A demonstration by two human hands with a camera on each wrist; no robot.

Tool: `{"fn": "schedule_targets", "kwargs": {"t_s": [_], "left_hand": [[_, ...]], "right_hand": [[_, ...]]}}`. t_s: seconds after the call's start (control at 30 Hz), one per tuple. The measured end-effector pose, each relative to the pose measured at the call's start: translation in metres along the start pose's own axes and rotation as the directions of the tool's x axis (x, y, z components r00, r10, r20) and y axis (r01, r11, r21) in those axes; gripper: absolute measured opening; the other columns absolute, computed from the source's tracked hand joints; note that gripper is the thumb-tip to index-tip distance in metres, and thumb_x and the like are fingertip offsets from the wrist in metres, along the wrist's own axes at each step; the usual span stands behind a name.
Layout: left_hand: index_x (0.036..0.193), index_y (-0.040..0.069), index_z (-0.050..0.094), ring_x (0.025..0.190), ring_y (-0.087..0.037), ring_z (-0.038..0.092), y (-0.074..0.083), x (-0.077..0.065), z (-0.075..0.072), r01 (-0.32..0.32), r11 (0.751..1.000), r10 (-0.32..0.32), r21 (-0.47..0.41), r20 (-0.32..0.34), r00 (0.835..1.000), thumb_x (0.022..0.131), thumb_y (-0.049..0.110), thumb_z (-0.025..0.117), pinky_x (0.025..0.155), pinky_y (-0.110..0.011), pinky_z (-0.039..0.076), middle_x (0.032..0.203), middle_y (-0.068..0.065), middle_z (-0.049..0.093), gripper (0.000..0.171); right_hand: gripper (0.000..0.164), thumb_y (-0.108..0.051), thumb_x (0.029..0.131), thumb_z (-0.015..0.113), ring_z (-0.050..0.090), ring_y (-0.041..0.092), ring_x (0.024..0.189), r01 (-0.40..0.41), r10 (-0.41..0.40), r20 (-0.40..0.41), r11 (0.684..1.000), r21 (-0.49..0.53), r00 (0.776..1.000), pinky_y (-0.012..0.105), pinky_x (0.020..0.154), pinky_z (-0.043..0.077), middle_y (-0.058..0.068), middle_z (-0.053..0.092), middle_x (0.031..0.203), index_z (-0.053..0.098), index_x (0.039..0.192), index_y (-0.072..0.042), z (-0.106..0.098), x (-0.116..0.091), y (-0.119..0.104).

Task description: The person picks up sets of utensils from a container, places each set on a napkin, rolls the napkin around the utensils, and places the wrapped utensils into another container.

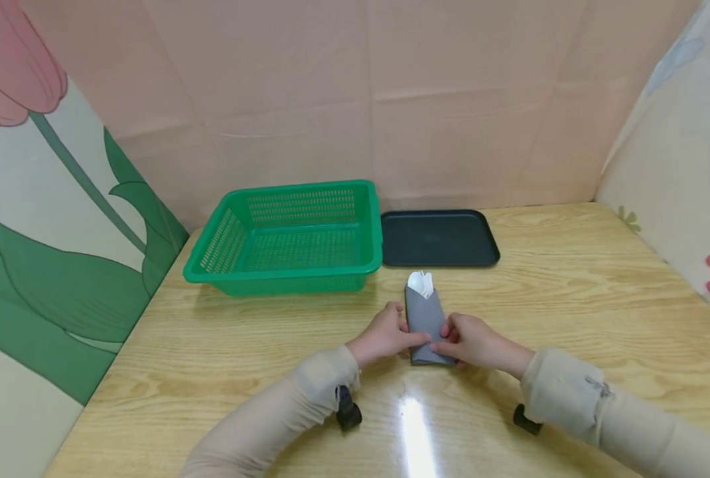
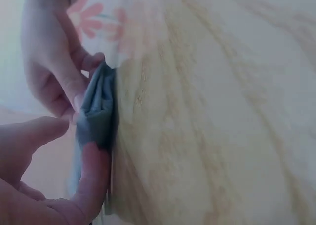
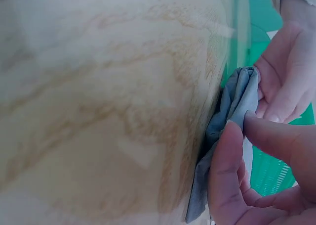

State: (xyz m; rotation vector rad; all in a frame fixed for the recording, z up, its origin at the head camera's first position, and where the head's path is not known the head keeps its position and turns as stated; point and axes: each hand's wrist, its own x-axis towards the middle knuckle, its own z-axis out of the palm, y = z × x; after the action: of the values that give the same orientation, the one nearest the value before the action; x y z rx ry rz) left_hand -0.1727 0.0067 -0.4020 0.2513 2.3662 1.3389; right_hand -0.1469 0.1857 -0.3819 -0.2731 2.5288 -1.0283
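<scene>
A grey folded napkin (image 1: 425, 315) lies on the table in front of me, with a white spoon (image 1: 416, 282) and other white cutlery (image 1: 428, 284) sticking out of its far end. My left hand (image 1: 386, 335) grips its left side, thumb laid across the top. On the opposite side my right hand (image 1: 474, 340) pinches the right edge near the lower end between thumb and fingers. From the left wrist, the layered folds of the napkin (image 2: 96, 121) show at its near end. The right wrist view has the napkin (image 3: 239, 96) between both hands.
A green plastic basket (image 1: 295, 273) with slotted walls stands at the back left. Beside it, a black rectangular tray (image 1: 438, 239) lies flat beyond the napkin. The wooden table (image 1: 570, 285) meets a pink backdrop at the rear and patterned panels on both sides.
</scene>
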Motion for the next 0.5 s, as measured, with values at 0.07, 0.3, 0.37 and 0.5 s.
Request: {"fn": "schedule_targets", "kwargs": {"t_s": [0.07, 0.3, 0.37, 0.5], "left_hand": [[0.132, -0.007, 0.035, 0.060, -0.012, 0.060, 0.0005, 0.0005, 0.0000, 0.020, 0.999, -0.019, -0.030, 0.005, 1.000, 0.080, 0.023, 0.074, 0.054, -0.019, 0.046, 0.086, -0.013, 0.067, 0.071], [0.100, -0.002, 0.058, 0.060, -0.007, 0.055, 0.0023, 0.0031, 0.0028, 0.024, 0.995, -0.021, -0.096, 0.029, 0.999, 0.077, 0.011, 0.071, 0.053, -0.019, 0.049, 0.078, -0.010, 0.067, 0.029], [0.096, -0.002, 0.060, 0.060, -0.006, 0.055, 0.0019, 0.0033, 0.0036, 0.020, 0.996, -0.017, -0.088, 0.039, 0.999, 0.077, 0.011, 0.070, 0.054, -0.019, 0.049, 0.075, -0.006, 0.064, 0.025], [0.095, -0.003, 0.059, 0.064, -0.008, 0.052, 0.0027, 0.0013, 0.0057, 0.027, 0.992, -0.023, -0.124, 0.034, 0.999, 0.076, 0.009, 0.069, 0.056, -0.018, 0.046, 0.075, -0.003, 0.058, 0.025]], "right_hand": [[0.028, -0.017, 0.084, 0.068, 0.054, 0.012, 0.056, -0.002, 0.002, 0.002, 1.000, 0.011, 1.000, 0.027, 0.052, 0.052, 0.006, 0.055, 0.072, 0.050, 0.091, 0.002, 0.0002, -0.0004, 0.0008], [0.029, -0.018, 0.084, 0.069, 0.053, 0.012, 0.057, 0.013, -0.014, 0.014, 0.999, 0.043, 1.000, 0.027, 0.053, 0.052, 0.005, 0.052, 0.071, 0.050, 0.092, 0.002, 0.0001, -0.0019, 0.0027], [0.029, -0.017, 0.083, 0.070, 0.052, 0.013, 0.057, 0.021, -0.022, 0.011, 0.999, 0.047, 1.000, 0.027, 0.052, 0.052, 0.004, 0.052, 0.071, 0.050, 0.092, 0.001, -0.0003, -0.0025, 0.0031], [0.030, -0.018, 0.082, 0.071, 0.050, 0.012, 0.059, 0.057, -0.057, -0.003, 0.998, 0.022, 0.998, 0.024, 0.052, 0.049, 0.003, 0.050, 0.071, 0.050, 0.090, 0.000, -0.0008, -0.0034, 0.0039]]}}
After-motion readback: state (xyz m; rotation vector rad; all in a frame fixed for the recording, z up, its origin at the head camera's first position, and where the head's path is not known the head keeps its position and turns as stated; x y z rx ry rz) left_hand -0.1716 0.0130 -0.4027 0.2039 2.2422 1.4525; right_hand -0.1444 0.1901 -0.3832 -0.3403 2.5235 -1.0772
